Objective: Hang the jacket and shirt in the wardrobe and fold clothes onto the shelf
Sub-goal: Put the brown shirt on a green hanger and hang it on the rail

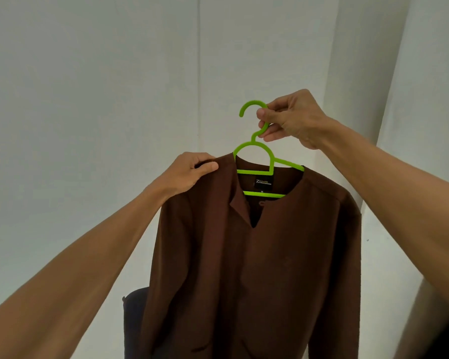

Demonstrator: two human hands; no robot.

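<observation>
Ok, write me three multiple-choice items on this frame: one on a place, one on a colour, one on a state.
1. Where does the left hand grip the brown shirt? A) shoulder B) hem C) cuff
2. What colour is the hanger? A) white B) lime green C) black
3. What state is the hanger's hook in? A) hung on a rail B) free, pinched by the right hand C) lying on a shelf
1 A: it closes over the shoulder beside the collar. 2 B: its plastic is bright green. 3 B: the hand pinches its stem; no rail shows.
</observation>
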